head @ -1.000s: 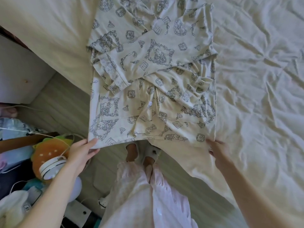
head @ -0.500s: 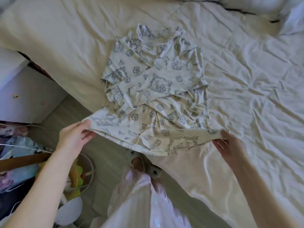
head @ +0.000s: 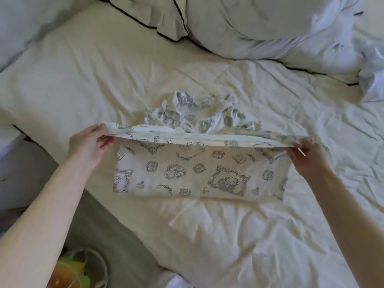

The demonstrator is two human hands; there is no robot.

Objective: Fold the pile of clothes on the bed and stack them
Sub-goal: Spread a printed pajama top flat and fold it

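- Step in hand, as I judge it: the lengthwise fold of one printed garment [head: 199, 173], hem end being carried toward the collar end.
- Garment lies on the cream bedsheet [head: 228, 235], near the bed's edge. Its lower part is flat on the sheet; the lifted edge is stretched taut between both hands, above the crumpled collar end.
- Left hand [head: 89, 145]: fingers curled, thumb on top, pinching the left corner of the lifted edge.
- Right hand [head: 305, 154]: fingers bent under, pinching the right corner. Exact thumb position hard to read.
- Next move likely calls for both hands travelling forward together, keeping the edge level, and laying it over the bunched collar area.
- Risk: that bunched cloth may leave a lump under the fold unless it is smoothed.
- Pillows [head: 259, 28] lie beyond; no finished stack in view.
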